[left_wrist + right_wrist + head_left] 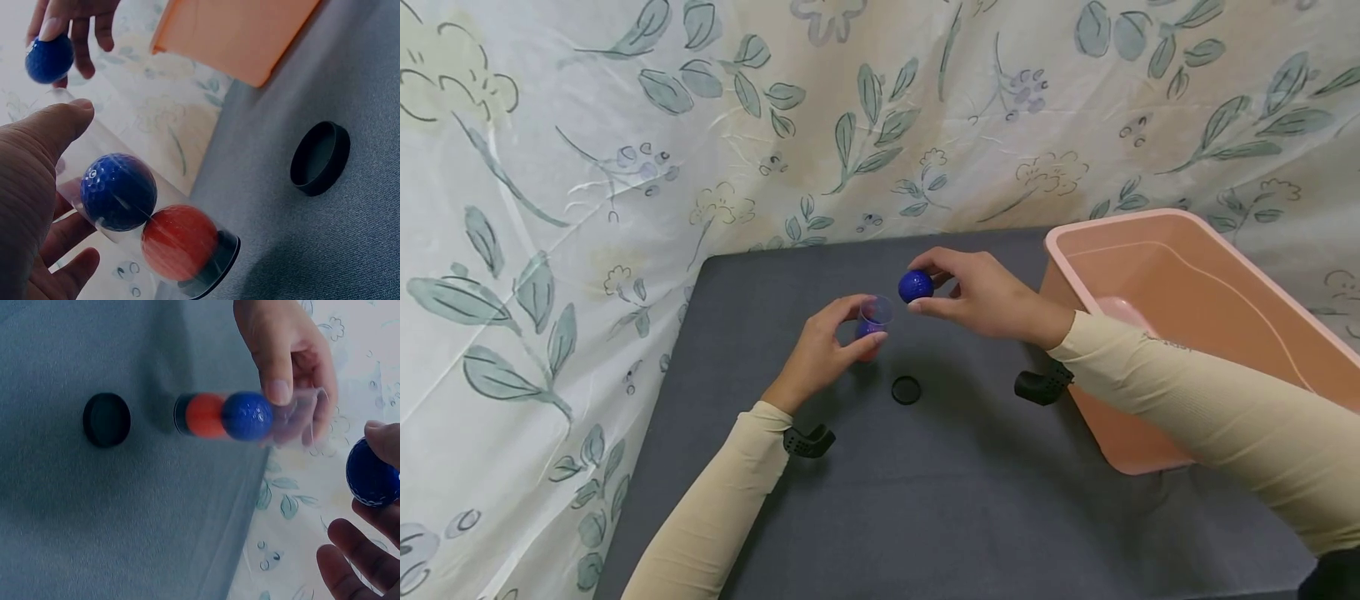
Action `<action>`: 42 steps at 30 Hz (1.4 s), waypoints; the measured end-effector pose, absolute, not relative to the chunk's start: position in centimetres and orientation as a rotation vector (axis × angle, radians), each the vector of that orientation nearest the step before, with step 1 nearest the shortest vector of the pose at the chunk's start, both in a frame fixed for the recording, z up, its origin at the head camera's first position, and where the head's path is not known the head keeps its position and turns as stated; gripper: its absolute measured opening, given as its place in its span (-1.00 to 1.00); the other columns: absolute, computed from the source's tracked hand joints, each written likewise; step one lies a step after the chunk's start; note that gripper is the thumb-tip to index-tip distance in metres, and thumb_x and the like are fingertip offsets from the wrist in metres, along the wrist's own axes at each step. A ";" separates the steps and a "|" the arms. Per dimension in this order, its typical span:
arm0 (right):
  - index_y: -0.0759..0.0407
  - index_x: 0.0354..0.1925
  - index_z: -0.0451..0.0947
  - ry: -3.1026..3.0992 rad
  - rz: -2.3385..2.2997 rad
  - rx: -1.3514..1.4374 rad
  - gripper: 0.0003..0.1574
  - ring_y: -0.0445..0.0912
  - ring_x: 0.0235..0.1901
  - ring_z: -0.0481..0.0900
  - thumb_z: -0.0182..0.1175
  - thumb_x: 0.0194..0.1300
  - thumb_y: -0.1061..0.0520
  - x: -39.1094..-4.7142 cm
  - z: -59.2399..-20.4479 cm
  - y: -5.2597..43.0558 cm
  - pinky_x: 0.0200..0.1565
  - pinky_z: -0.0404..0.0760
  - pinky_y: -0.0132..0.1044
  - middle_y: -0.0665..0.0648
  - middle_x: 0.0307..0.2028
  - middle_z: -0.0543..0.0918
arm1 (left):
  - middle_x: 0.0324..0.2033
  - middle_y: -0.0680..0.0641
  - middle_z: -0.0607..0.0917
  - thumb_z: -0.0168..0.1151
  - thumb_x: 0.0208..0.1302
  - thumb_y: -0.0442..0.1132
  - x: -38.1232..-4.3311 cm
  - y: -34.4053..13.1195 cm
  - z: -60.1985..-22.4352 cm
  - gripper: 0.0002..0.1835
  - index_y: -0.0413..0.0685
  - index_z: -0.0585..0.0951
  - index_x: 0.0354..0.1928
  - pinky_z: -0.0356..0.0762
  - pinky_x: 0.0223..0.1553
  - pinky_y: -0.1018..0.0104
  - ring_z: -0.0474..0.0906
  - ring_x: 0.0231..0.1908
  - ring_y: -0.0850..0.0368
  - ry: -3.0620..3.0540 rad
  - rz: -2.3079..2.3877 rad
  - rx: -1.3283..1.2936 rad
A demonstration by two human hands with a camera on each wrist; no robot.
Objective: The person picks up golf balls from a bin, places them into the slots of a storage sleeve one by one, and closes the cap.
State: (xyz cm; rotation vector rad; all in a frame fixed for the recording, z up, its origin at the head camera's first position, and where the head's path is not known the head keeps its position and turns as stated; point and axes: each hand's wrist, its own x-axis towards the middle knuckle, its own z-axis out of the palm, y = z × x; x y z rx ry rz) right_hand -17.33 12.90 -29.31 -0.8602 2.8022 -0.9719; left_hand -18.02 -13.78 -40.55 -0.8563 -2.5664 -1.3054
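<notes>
My left hand (827,346) grips a clear plastic tube (169,181) near its open upper end, thumb on one side and fingers on the other. Inside, a red golf ball (180,242) sits at the dark-capped bottom with a blue golf ball (119,192) resting on top of it. Just right of the tube's mouth, my right hand (981,292) pinches a second blue golf ball (916,286) between thumb and fingertips. A round black cap (906,390) lies on the grey cloth below the hands, its hollow side facing up.
A large peach-coloured plastic bin (1120,442) stands on the right of the grey-covered table (865,517), under the right forearm. White fabric with a leaf and flower print (865,183) hangs behind the table and along its left side.
</notes>
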 end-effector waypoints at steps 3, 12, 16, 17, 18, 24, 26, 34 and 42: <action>0.07 0.32 0.49 2.789 -1.002 -0.877 -0.37 -0.08 0.08 0.68 0.40 0.38 -0.06 -17.3 -29.6 12.4 0.03 0.76 -0.09 0.06 0.07 0.72 | 0.13 -0.09 0.66 0.42 0.37 -0.05 -18.0 -13.8 -40.6 -0.41 -0.06 0.52 0.36 0.58 0.33 -0.05 0.61 0.21 0.00 -2.561 -1.296 -0.865; 0.03 0.31 0.48 2.768 -1.061 -0.886 -0.41 -0.06 0.05 0.69 0.37 0.41 -0.05 -17.3 -30.5 11.3 -0.03 0.77 -0.14 0.07 0.08 0.72 | 0.11 -0.12 0.67 0.41 0.38 -0.09 -18.2 -13.5 -40.6 -0.44 -0.09 0.53 0.34 0.59 0.32 0.06 0.62 0.19 0.03 -2.535 -1.296 -0.897; 0.02 0.32 0.47 2.753 -1.084 -0.879 -0.41 -0.08 0.04 0.68 0.35 0.42 -0.07 -17.2 -31.0 10.9 -0.03 0.77 -0.13 0.07 0.09 0.71 | 0.12 -0.12 0.67 0.41 0.39 -0.08 -18.1 -13.5 -40.6 -0.45 -0.07 0.53 0.34 0.59 0.33 0.07 0.62 0.19 0.04 -2.534 -1.298 -0.896; 0.02 0.32 0.46 2.750 -1.090 -0.878 -0.41 -0.08 0.02 0.68 0.35 0.43 -0.07 -17.2 -31.2 10.8 -0.04 0.77 -0.14 0.07 0.09 0.71 | 0.13 -0.12 0.67 0.41 0.39 -0.08 -18.1 -13.4 -40.6 -0.45 -0.07 0.53 0.34 0.58 0.33 0.07 0.62 0.20 0.04 -2.534 -1.296 -0.895; 0.02 0.32 0.45 2.747 -1.096 -0.877 -0.41 -0.08 0.02 0.68 0.34 0.43 -0.08 -17.1 -31.3 10.7 -0.03 0.76 -0.13 0.07 0.10 0.71 | 0.14 -0.11 0.66 0.40 0.39 -0.07 -18.1 -13.4 -40.6 -0.45 -0.05 0.53 0.34 0.58 0.33 0.07 0.62 0.20 0.04 -2.535 -1.292 -0.891; 0.02 0.33 0.44 2.734 -1.161 -0.854 -0.42 -0.06 0.15 0.65 0.31 0.46 -0.07 -16.9 -32.1 10.1 0.11 0.70 -0.01 0.08 0.16 0.69 | 0.16 -0.10 0.65 0.41 0.39 -0.07 -18.0 -13.4 -40.5 -0.44 -0.06 0.52 0.34 0.57 0.34 0.04 0.61 0.22 0.02 -2.527 -1.285 -0.883; 0.01 0.32 0.45 2.726 -1.196 -0.852 -0.43 -0.05 0.14 0.64 0.32 0.45 -0.06 -16.9 -32.4 10.0 0.08 0.70 -0.02 0.08 0.15 0.68 | 0.18 -0.09 0.65 0.41 0.39 -0.07 -18.0 -13.3 -40.4 -0.44 -0.06 0.52 0.35 0.57 0.35 0.01 0.61 0.22 0.02 -2.526 -1.287 -0.879; -0.01 0.32 0.49 2.672 -1.315 -0.794 -0.43 -0.05 0.15 0.62 0.34 0.43 -0.07 -16.7 -33.3 9.4 0.10 0.72 -0.08 0.05 0.14 0.67 | 0.24 -0.09 0.63 0.41 0.38 -0.06 -17.9 -13.2 -40.2 -0.42 -0.06 0.51 0.37 0.55 0.36 0.00 0.61 0.23 0.01 -2.525 -1.288 -0.872; -0.03 0.34 0.48 2.629 -1.366 -0.678 -0.38 0.00 0.18 0.66 0.36 0.41 -0.11 -16.6 -33.9 9.1 0.07 0.76 -0.04 0.09 0.18 0.65 | 0.24 -0.10 0.63 0.42 0.38 -0.10 -17.9 -13.2 -40.1 -0.43 -0.08 0.52 0.35 0.56 0.36 0.02 0.61 0.23 0.01 -2.509 -1.276 -0.890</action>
